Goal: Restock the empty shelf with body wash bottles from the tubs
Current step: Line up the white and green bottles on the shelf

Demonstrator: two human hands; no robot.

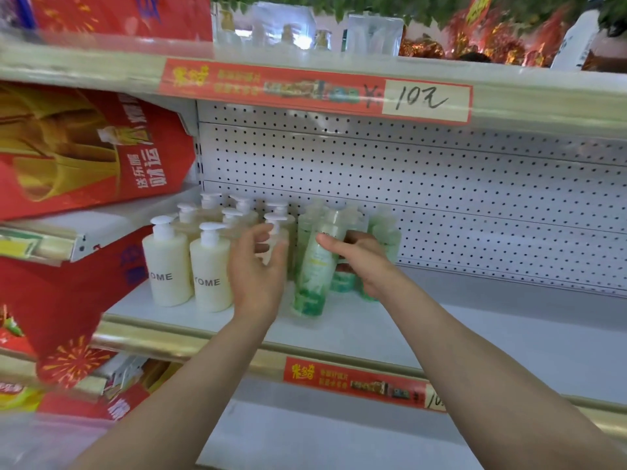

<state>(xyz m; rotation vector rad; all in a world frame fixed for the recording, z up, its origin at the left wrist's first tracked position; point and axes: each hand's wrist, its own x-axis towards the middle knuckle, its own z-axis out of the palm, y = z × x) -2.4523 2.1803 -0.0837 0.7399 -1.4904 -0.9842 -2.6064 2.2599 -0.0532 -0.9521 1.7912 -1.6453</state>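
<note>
On the shelf (475,334) beside the cream pump bottles (207,273), the right hand (363,262) clamps its grip on the near-upright green bottle (314,273), top tipped right, while the left hand (258,266), grip apart, hovers just left.

Green bottle (314,266) blurred, red boxes (68,147) cropped left

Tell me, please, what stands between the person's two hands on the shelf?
In the head view, a tilted green bottle stands between the left hand and the right hand, whose thumb rests on it.
</note>
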